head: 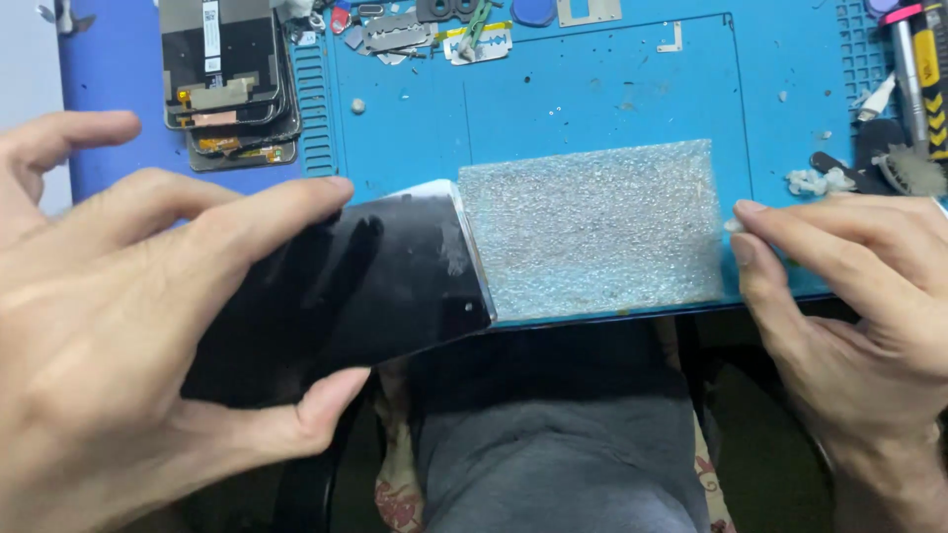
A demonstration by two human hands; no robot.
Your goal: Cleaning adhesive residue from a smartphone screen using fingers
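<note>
Here the left hand (128, 326) is clamped on a black phone screen panel (365, 286), thumb under its near edge and fingers over its far edge, holding it tilted above the front edge of the desk with its right end touching a sheet of bubble wrap (597, 227). The right hand (849, 306) has its fingertips pinched together on the right edge of that sheet, which lies flat on the blue work mat (592, 89) covering the desk (109, 59).

Judging from this, the step in hand looks like the panel and the wrap being brought together: either the panel is being laid onto the sheet or the sheet is being steadied for it. The panel's glossy face shows reflections, and I cannot tell whether it is cracked or whole.

The next move seems to call for a level, gentle placement, since a thin glass panel would probably flex or chip if it met the mat's edge at an angle. The right hand would need to keep the light sheet from sliding or curling.

Well apart at the far left of the mat stands a stack of other screen panels (227, 84), backs up. Along the far edge lie small metal blades (479, 44), and at the right a few hand tools (918, 69) with bits of white residue (815, 181) near them.
</note>
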